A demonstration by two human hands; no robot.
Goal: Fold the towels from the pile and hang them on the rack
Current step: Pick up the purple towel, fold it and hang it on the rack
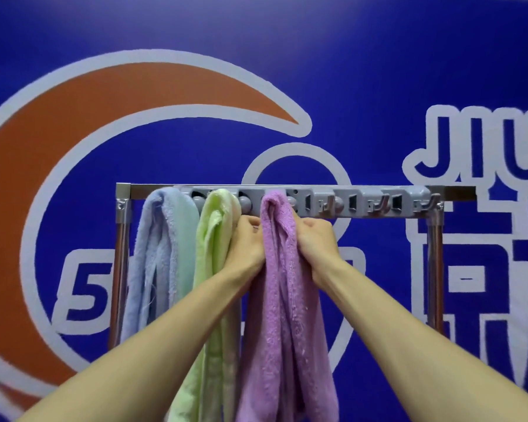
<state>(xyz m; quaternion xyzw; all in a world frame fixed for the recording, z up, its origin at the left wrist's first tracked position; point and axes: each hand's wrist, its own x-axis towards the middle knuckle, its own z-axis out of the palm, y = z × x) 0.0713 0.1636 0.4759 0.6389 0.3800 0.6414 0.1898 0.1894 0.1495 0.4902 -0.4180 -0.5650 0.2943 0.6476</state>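
Purple towel (pixel 282 287) is draped from the grey hook strip (pixel 360 202) at the top of the rack (pixel 302 188), near the frame's centre, and is gripped just below the strip from both sides: the left hand (pixel 247 239) is curled shut on its edge at 9 o'clock, the right hand (pixel 316 236) is clenched on the fold at 3 o'clock. Whether the cloth is truly caught in a clip cannot be told, since the fabric hides it. If it is only laid over, a slip to the floor is judged likely once both grips are loosened; an uneven pull could also drag the fold askew. The green towel (pixel 217 269) hangs touching the left hand at 9 o'clock and could be knocked loose by that wrist. Further out at 9 o'clock the blue towel (pixel 162 257) is hung. Toward 3 o'clock the strip's remaining hooks are seen bare. No containers are visible, and the pile is out of view
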